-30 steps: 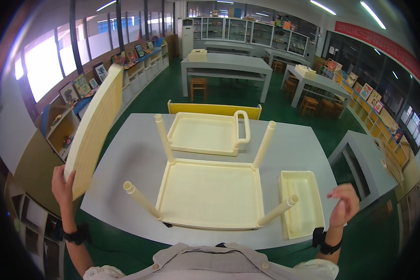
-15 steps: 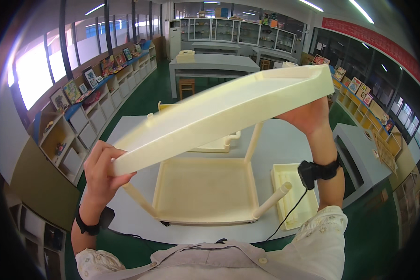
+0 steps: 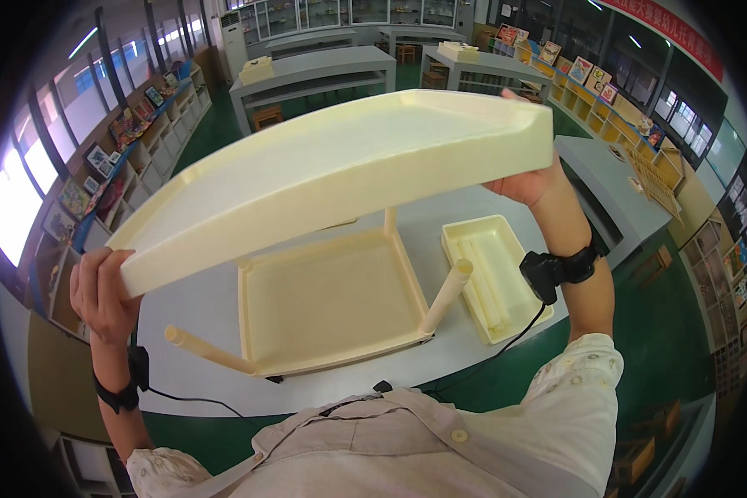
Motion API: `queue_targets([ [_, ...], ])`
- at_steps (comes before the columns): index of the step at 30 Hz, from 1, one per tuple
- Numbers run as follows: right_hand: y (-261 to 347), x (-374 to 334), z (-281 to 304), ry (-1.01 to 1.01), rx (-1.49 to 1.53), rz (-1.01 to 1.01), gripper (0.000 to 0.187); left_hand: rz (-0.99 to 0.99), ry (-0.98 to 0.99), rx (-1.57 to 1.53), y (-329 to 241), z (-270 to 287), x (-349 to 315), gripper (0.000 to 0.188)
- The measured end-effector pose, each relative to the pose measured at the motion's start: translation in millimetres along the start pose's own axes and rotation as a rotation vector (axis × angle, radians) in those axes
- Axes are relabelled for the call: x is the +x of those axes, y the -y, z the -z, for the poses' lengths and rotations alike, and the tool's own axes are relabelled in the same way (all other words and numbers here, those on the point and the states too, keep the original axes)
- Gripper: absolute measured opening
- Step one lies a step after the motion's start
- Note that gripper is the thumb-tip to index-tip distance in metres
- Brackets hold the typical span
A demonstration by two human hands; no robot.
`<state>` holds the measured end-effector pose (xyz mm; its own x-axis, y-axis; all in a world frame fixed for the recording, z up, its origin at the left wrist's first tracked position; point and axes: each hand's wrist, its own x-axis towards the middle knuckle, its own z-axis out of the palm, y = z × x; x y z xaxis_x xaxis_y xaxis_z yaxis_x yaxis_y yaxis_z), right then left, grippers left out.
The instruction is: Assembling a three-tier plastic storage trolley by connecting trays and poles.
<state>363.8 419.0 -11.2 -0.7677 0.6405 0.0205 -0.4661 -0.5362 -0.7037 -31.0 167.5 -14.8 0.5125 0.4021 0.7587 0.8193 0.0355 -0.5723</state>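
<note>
Left hand [image 3: 104, 290]: fingers wrapped around the left end of the raised tray [image 3: 332, 183], beyond the left part of the desk [image 3: 183, 311]. The hands are well apart, one at each end; this spread presumably balances a long, broad piece that a single grip would let sag or swing. The raised tray is held in the air over the desk, hollow side up, slanting, its left end lower in view. It appears to be moulded cream plastic, smooth and slightly glossy, rectangular with a deep plain wall.

Beneath, towards the desk's near edge, lies the base tray [image 3: 332, 303], open face up, its floor matt and rimmed. A round, tapering near-left post [image 3: 212, 350] and near-right post [image 3: 446, 297] stand at its corners, leaning outward in this lens; the far-right post [image 3: 390, 221] shows in part. A far-left post cannot be confirmed, nor any contact with the raised tray. The upturned base probably gives the posts a stable footing.

By the desk's right edge, set clear of the posts, rests a narrow, shallow small tray [image 3: 511, 286] with a lengthwise strip inside, loose or moulded unclear.

Right hand [image 3: 524, 184]: clasping the raised tray's right end, palm below, a fingertip above the far rim, otherwise hidden.
</note>
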Motion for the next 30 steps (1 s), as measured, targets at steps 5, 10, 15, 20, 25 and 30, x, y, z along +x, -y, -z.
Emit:
queue_targets([
  [5, -9.1, 33.1, 16.1, -0.159, -0.130, 0.033, 0.037, -0.081, 0.017, -0.014, 9.8, -26.6, 1.4, 0.027],
  [10, -51.8, 57.2, 65.8, -0.084, -0.198, -0.140, 0.040, -0.130, 0.093, -0.175, 2.7, -51.4, -32.4, 0.030],
  [15, -68.1, 49.5, 84.9, -0.098, -0.181, -0.144, 0.043, -0.076, 0.144, -0.280, -21.4, -53.3, -53.8, 0.034],
  [20, -71.8, 34.6, 78.7, -0.159, -0.189, -0.089, 0.037, -0.061, 0.153, -0.339, -24.0, -55.6, -57.8, 0.043],
  [25, -69.4, 23.9, 63.7, -0.178, -0.183, -0.095, 0.037, 0.028, 0.224, -0.354, -20.0, -49.1, -64.1, 0.048],
  [30, -73.0, 5.6, 60.8, -0.257, -0.176, -0.031, 0.043, 0.001, 0.190, -0.375, -22.7, -46.1, -55.8, 0.044],
])
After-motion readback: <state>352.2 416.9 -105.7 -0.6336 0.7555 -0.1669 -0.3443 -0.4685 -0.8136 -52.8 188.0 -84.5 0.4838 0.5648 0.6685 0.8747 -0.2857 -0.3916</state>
